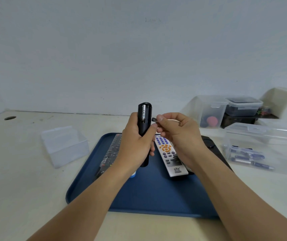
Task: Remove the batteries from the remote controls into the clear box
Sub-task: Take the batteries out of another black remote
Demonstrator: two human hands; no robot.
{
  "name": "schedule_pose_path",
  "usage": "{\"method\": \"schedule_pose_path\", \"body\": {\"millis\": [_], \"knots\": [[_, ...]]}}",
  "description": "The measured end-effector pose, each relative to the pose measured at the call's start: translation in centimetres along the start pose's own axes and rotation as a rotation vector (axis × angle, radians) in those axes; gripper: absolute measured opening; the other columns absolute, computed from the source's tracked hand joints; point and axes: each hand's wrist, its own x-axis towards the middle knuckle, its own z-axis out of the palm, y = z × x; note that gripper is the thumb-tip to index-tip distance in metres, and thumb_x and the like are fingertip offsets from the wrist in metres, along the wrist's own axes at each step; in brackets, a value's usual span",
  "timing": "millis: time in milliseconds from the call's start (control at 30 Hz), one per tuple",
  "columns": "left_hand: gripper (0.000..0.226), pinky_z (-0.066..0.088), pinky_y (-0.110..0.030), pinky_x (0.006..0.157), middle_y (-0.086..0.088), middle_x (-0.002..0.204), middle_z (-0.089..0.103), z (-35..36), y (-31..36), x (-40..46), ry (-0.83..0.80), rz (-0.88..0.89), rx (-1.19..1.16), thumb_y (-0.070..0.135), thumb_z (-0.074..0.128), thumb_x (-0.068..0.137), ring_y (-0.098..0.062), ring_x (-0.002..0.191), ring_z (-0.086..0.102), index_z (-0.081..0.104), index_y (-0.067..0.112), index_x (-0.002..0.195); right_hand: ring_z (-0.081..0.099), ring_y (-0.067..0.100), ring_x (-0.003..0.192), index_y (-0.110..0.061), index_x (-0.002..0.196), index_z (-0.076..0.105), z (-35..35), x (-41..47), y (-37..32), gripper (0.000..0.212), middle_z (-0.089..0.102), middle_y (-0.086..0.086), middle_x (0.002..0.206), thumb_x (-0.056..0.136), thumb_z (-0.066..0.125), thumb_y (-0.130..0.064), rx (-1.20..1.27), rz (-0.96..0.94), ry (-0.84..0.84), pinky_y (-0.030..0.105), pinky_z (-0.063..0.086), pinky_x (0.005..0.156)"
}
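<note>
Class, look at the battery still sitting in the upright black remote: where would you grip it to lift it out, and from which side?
Pinch the battery near its exposed top end, coming from the open compartment side facing the camera. The left hand wraps the black remote lower down, leaving that end free.

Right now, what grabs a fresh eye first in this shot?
Dead centre, the left hand grips an upright black remote control with its battery bay open and a silver battery showing near the top. Beside it, the right hand pinches a small dark piece, possibly a battery. Below lies a dark blue plastic tray with a white remote with purple and orange buttons on it.
</note>
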Motion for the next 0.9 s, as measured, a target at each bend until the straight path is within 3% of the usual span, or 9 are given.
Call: {"method": "schedule_pose_path", "body": {"millis": [133, 267, 533, 633, 900], "knots": [[0.013, 0.049, -0.031, 0.046, -0.012, 0.068, 0.057, 0.08, -0.30, -0.02, -0.015, 0.002, 0.032, 0.024, 0.060, 0.093, -0.020, 0.047, 0.054, 0.048, 0.028, 0.098, 0.073, 0.021, 0.061, -0.001, 0.081, 0.067, 0.26, -0.30, -0.09, 0.026, 0.073, 0.014, 0.066, 0.075, 0.087, -0.017, -0.111, -0.166, 0.129, 0.023, 0.054, 0.054], [0.011, 0.050, -0.029, 0.048, -0.017, 0.070, 0.057, 0.01, -0.46, -0.03, -0.034, 0.035, 0.062, 0.026, 0.054, 0.093, -0.018, 0.049, 0.053, 0.047, 0.026, 0.100, 0.071, 0.018, 0.058, -0.009, 0.068, 0.066, 0.41, -0.40, 0.48, 0.026, 0.072, 0.009, 0.063, 0.074, 0.088, -0.023, -0.324, -0.204, 0.127, 0.023, 0.050, 0.050], [0.029, 0.050, -0.025, 0.047, 0.004, 0.062, 0.057, -0.06, -0.08, -0.23, -0.121, 0.003, 0.120, 0.037, 0.070, 0.089, -0.015, 0.049, 0.056, 0.046, 0.034, 0.104, 0.067, 0.014, 0.057, -0.015, 0.072, 0.068, 0.60, -0.35, -0.01, 0.021, 0.073, 0.010, 0.066, 0.079, 0.083, -0.028, -0.292, -0.205, 0.115, 0.020, 0.049, 0.055], [0.028, 0.048, -0.022, 0.046, 0.000, 0.066, 0.059, 0.10, -0.05, -0.53, -0.147, 0.023, 0.175, 0.035, 0.068, 0.094, -0.014, 0.049, 0.057, 0.046, 0.032, 0.111, 0.062, 0.017, 0.051, -0.015, 0.071, 0.067, 0.71, -0.34, 0.23, 0.023, 0.070, 0.010, 0.062, 0.078, 0.083, -0.029, -0.359, -0.220, 0.134, 0.027, 0.049, 0.055], [0.023, 0.047, -0.022, 0.045, 0.009, 0.060, 0.061, 0.25, 0.07, -0.72, -0.182, 0.035, 0.201, 0.034, 0.058, 0.102, -0.013, 0.047, 0.058, 0.044, 0.025, 0.118, 0.054, 0.015, 0.043, -0.014, 0.068, 0.069, 0.50, -0.30, 0.22, 0.024, 0.065, 0.005, 0.053, 0.076, 0.085, -0.030, -0.374, -0.245, 0.167, 0.023, 0.046, 0.044]]}}
